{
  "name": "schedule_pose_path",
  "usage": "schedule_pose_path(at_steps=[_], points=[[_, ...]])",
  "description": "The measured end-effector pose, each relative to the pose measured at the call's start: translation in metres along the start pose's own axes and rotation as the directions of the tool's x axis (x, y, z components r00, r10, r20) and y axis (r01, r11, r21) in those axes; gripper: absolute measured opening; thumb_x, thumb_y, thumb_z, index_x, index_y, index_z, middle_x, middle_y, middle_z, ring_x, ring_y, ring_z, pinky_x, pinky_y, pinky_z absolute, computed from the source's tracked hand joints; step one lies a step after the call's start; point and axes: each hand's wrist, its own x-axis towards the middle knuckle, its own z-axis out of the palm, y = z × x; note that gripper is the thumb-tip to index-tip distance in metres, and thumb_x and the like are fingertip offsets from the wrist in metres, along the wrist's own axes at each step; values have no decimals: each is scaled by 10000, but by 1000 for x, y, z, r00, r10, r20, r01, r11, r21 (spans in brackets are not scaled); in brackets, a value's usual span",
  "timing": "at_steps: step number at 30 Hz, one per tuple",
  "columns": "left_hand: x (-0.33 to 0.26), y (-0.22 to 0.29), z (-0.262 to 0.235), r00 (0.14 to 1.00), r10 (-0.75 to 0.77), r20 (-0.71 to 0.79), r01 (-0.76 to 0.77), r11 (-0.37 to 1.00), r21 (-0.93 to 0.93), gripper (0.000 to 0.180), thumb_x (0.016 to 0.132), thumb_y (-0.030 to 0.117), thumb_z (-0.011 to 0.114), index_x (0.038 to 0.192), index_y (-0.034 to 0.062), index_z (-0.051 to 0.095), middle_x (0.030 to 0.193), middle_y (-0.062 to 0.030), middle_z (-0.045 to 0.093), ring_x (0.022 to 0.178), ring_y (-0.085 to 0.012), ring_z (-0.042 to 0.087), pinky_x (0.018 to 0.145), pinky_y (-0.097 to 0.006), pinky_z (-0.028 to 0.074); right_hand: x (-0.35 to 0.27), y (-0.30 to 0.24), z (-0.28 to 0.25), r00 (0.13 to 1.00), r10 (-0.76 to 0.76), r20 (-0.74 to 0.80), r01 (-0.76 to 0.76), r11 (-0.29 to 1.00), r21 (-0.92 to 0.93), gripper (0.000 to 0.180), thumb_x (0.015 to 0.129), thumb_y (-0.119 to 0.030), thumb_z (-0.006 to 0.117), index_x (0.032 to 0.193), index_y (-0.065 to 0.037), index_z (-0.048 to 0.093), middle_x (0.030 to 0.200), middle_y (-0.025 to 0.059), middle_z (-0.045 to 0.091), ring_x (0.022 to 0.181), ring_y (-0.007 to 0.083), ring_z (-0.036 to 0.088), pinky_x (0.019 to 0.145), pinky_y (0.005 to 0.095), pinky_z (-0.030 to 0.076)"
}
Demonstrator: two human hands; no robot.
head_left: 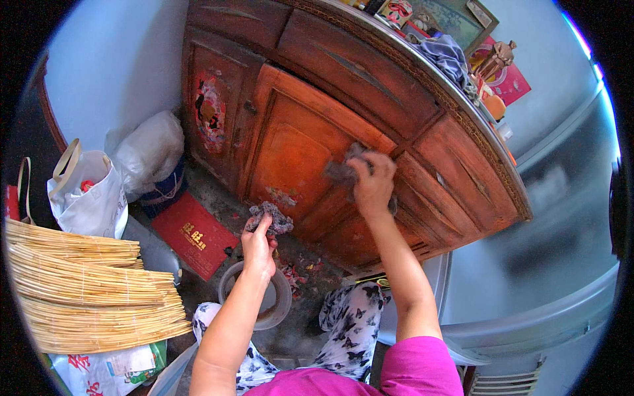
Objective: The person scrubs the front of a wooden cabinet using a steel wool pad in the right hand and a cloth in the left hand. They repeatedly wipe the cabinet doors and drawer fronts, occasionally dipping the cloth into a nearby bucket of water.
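Rag [345,173] is pressed flat against the cabinet [297,142] door by the right hand [373,181], fingers closed over it. A second rag, a grey wad [271,218], is pinched by the left hand [257,247] at seven o'clock from it. A bowl [282,307] lies at six o'clock below; a mat [92,290] is rolled at nine.

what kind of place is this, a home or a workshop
Probably a lived-in home: a worn reddish-brown carved wooden cabinet topped with clutter, a grey refrigerator beside it, and pale rolled bamboo mats among white plastic bags.
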Motion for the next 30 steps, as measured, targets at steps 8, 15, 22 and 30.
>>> schedule_pose_path(at_steps=[8, 15, 22, 30], points=[[-3, -13, -3, 937, -194, 290, 221, 973, -66, 288, 1008, 373, 717, 1252, 225, 689, 1193, 28, 723, 1087, -179, 633, 1007, -420, 462, -65, -38, -29, 872, 101, 478, -334, 838, 432, 468, 737, 101, 650, 1128, -144, 732, 1223, 119, 641, 1203, 379, 599, 1012, 487, 522], [16, -30, -7, 770, -40, 636, 289, 911, -293, 493, 1046, 452, 663, 1399, 110, 631, 1341, -26, 697, 1253, -208, 630, 1126, -395, 471, -50, -98, -44, 709, -109, 697, -447, 695, 563, 666, 799, -308, 750, 1381, -21, 598, 1380, 256, 606, 1295, 456, 549, 1150, 527, 430], [-5, -14, 8, 950, -62, 305, 33, 994, 100, 480, 1076, 451, 631, 1305, 31, 681, 1245, -62, 714, 1109, -212, 690, 922, -383, 571, -22, -130, -76, 862, -136, 489, -166, 834, 526, 683, 812, -304, 871, 1436, -239, 601, 1427, 208, 586, 1283, 427, 590, 1029, 499, 560], [-29, 6, 22, 811, -198, 550, 226, 974, 17, 616, 1097, 595, 473, 1309, 64, 702, 1258, -77, 738, 1131, -201, 703, 1008, -371, 539, 24, -98, -86, 923, -270, 276, 119, 879, 462, 374, 781, -183, 837, 1091, -110, 640, 1191, 105, 692, 1082, 315, 705, 796, 427, 629]])
